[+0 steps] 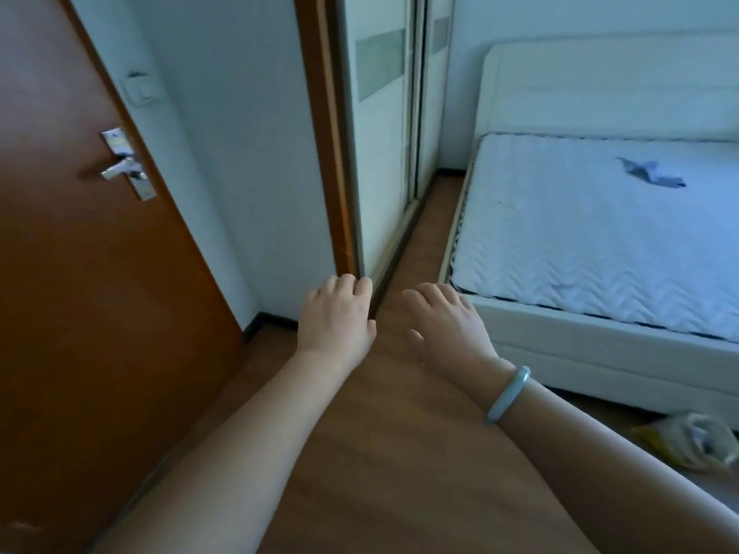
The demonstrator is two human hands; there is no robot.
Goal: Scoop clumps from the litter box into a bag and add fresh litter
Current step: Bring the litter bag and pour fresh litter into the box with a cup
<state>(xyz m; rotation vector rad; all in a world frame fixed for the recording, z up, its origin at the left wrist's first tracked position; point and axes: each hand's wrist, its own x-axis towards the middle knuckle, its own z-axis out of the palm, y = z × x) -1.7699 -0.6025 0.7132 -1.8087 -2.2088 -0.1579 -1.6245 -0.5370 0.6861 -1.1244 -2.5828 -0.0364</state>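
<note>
No litter box, scoop or litter is in view. My left hand (338, 317) and my right hand (446, 325) are stretched out side by side over the wooden floor, backs up, fingers loosely bent and holding nothing. A pale green bangle (508, 393) sits on my right wrist. A crumpled yellow and white bag (688, 437) lies on the floor at the lower right, beside the bed base.
An open brown door (80, 273) with a metal handle (122, 167) stands at the left. A wardrobe with sliding doors (380, 133) is straight ahead. A white bed (600, 233) with a bare mattress fills the right. A narrow strip of wooden floor (424, 233) runs between wardrobe and bed.
</note>
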